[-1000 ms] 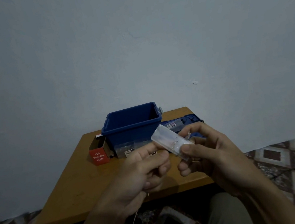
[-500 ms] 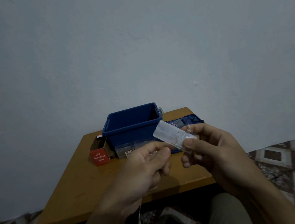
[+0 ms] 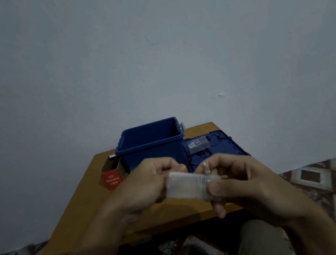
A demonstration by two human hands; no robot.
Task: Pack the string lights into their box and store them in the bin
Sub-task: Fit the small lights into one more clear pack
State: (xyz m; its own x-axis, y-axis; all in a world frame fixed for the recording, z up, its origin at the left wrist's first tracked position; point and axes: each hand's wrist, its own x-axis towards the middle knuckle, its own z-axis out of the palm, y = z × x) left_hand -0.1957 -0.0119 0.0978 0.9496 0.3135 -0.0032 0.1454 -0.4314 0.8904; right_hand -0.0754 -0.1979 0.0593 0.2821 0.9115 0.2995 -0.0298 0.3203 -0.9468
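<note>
Both hands hold the string lights' clear plastic battery case (image 3: 185, 185) level above the table's front edge. My right hand (image 3: 238, 180) pinches its right end between thumb and fingers, with a small bulb or wire end at the fingertips. My left hand (image 3: 150, 186) has curled fingers at the case's left end. The red box (image 3: 113, 176), marked "LED Decorative Lights", lies open on the table left of the blue bin (image 3: 151, 143). The bin stands open, and its inside is dark.
The blue bin lid (image 3: 222, 149) lies flat to the right of the bin, with a small clear case (image 3: 196, 146) and dark wire on it. A wooden table (image 3: 83, 210) stands against a pale wall. Patterned floor tiles and my knee lie below.
The battery case has swung from tilted up-left to lying level, and lower. My left hand rose to its left end. The view shifted slightly.
</note>
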